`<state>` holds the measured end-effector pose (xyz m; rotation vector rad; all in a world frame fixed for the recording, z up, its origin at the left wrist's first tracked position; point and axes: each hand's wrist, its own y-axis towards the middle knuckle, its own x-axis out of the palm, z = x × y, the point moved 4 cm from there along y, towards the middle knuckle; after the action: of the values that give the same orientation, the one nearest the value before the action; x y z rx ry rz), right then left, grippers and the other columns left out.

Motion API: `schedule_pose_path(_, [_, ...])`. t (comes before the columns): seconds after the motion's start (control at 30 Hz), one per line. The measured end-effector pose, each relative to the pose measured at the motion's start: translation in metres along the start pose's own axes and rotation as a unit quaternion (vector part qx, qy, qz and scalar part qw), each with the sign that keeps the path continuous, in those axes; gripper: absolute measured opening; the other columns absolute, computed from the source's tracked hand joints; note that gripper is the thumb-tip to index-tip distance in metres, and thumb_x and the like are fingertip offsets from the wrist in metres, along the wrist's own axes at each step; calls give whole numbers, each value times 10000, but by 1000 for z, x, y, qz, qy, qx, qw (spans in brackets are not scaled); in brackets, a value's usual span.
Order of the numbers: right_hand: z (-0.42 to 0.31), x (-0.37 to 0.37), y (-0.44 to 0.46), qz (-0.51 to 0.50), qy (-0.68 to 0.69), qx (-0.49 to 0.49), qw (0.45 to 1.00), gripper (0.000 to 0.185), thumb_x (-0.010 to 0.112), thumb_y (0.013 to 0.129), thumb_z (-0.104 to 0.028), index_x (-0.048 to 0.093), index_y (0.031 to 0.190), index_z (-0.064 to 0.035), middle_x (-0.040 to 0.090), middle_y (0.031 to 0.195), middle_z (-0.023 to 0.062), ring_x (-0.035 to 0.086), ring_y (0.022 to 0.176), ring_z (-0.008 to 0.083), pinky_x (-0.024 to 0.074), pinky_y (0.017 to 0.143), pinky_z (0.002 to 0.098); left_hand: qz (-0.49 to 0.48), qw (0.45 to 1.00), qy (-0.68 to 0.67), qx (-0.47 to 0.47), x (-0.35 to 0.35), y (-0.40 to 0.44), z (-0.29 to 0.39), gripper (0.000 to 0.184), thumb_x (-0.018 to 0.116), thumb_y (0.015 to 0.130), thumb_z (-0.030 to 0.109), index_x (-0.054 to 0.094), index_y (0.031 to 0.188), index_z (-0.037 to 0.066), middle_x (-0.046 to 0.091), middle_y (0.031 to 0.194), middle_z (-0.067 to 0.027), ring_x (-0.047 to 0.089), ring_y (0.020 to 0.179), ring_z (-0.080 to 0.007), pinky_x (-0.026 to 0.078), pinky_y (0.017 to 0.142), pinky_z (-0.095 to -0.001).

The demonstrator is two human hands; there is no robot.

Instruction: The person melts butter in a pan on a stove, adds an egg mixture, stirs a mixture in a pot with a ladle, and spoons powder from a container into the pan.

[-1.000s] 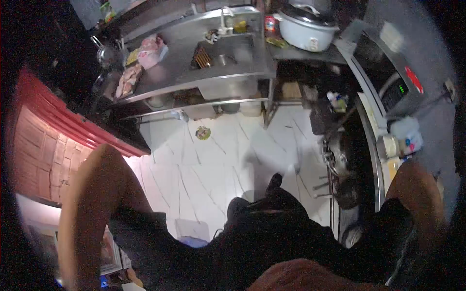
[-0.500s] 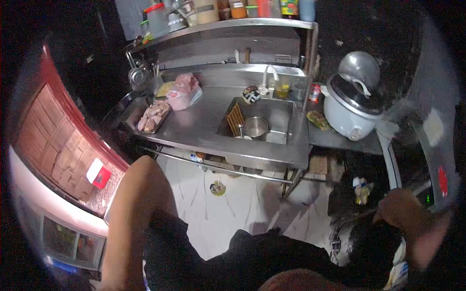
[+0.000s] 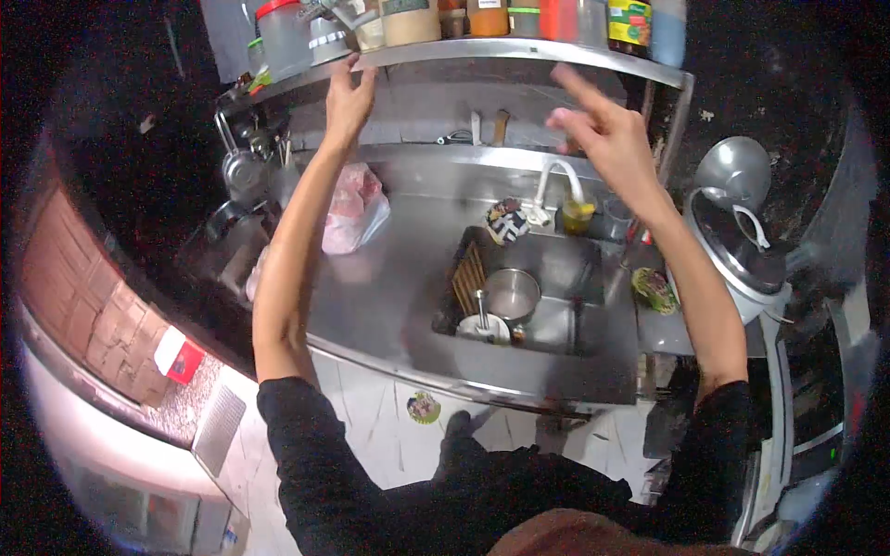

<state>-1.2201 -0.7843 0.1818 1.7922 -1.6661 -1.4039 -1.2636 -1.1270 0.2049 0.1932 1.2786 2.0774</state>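
My left hand (image 3: 349, 100) is raised just below the front edge of the steel shelf (image 3: 445, 52), its fingers apart and nothing in them. My right hand (image 3: 607, 139) reaches up on the other side, above the white faucet (image 3: 560, 169), with fingers stretched out and slightly blurred. It holds nothing that I can see. Along the shelf stand a red-lidded container (image 3: 284, 42), a tan-filled jar (image 3: 411, 22), an orange jar (image 3: 488, 17) and a yellow-labelled container (image 3: 629, 24). Whether either hand touches the shelf edge, I cannot tell.
Below is a sink (image 3: 582, 278) with a metal pot (image 3: 513, 293) and a slatted wooden piece (image 3: 468, 282). A bag of pink meat (image 3: 350, 208) rests on the steel counter (image 3: 399, 269). To the right stands a rice cooker (image 3: 737, 243); pans (image 3: 243, 171) hang at left.
Both hands have risen from low at the sides to shelf height. The view has moved closer to the counter, and my left forearm now covers most of the tray of meat.
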Motion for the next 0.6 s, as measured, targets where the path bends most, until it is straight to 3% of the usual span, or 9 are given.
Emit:
schedule_pose_path(0.07, [12,43,45,-4,-46,-1,999,374,569,829,-386,617,1112,-147,649,660,121,656,659,207,498,657,335,-17,1000,-3,11,27,43,-53,547,506,847,359,439,1249,-5,570,1090,-227,554,1004,-318,409,870,-367])
schedule_pose_path(0.1, [23,65,73,48,-103,-72,991,412,543,820,-470,646,1062,-154,649,673,125,650,660,244,497,671,356,-13,1000,15,1,36,61,-65,553,488,855,360,432,1248,-23,573,1051,-261,554,1007,-328,409,866,-374])
schedule_pose_path(0.13, [19,82,98,22,-163,-36,986,496,547,801,-510,616,1108,-126,642,687,156,643,701,297,494,696,383,-39,999,-2,-18,45,81,-77,581,477,865,371,416,1237,-72,547,1077,-301,534,1049,-355,401,876,-379])
schedule_pose_path(0.2, [29,121,155,21,-188,-54,980,718,586,748,-558,486,1245,-49,635,911,215,618,890,328,472,795,398,-27,998,-36,33,77,130,-121,618,442,886,394,396,1220,-124,517,1099,-336,505,1080,-397,385,891,-397])
schedule_pose_path(0.3, [60,177,234,86,-174,-62,979,1052,654,644,-614,255,1339,67,507,1161,291,509,1090,383,413,916,409,-29,997,-57,38,100,174,-143,678,347,907,464,388,1215,-138,497,1129,-344,472,1104,-432,364,914,-418])
schedule_pose_path(0.43, [95,230,310,86,-131,-41,987,1367,733,489,-649,8,1333,144,283,1302,383,412,1167,445,347,999,401,-56,996,-68,15,140,224,-187,770,234,894,556,410,1204,-127,509,1117,-336,477,1095,-430,351,922,-429])
schedule_pose_path(0.53, [113,252,341,87,-73,9,993,1292,802,531,-495,5,1338,124,375,1290,284,410,1198,345,326,1010,356,-109,987,-112,-36,148,244,-188,824,173,876,612,424,1213,-97,529,1104,-316,496,1072,-418,351,920,-429])
schedule_pose_path(0.6, [121,264,357,64,-59,53,995,1434,772,450,-607,-109,1325,111,282,1324,336,387,1203,400,337,1007,380,-166,965,-192,-61,155,253,-188,891,134,836,690,361,1296,-38,464,1223,-257,434,1161,-356,304,983,-381])
